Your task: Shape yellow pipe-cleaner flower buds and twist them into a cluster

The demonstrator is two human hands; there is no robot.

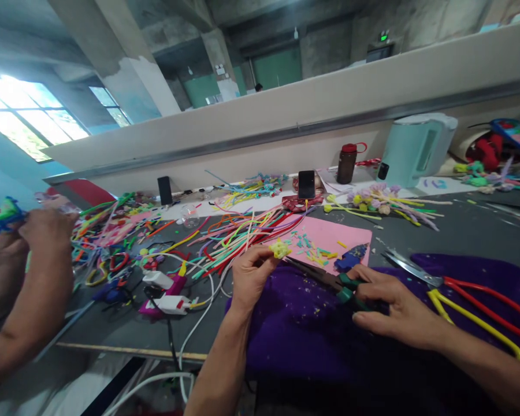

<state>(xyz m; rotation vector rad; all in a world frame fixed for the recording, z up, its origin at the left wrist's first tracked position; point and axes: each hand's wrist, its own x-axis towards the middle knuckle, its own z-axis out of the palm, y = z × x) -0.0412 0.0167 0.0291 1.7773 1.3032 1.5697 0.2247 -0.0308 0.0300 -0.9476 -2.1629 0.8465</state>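
Left hand (249, 274) pinching a small fuzzy yellow flower (279, 249) above the soft purple cloth (294, 323), near the bench's front edge. Right hand (394, 309) wrapped around green-handled pliers (329, 279) lying flat on the cloth. Scissors (459, 289) with red and yellow loops just beside, pink mat (342, 237) behind.
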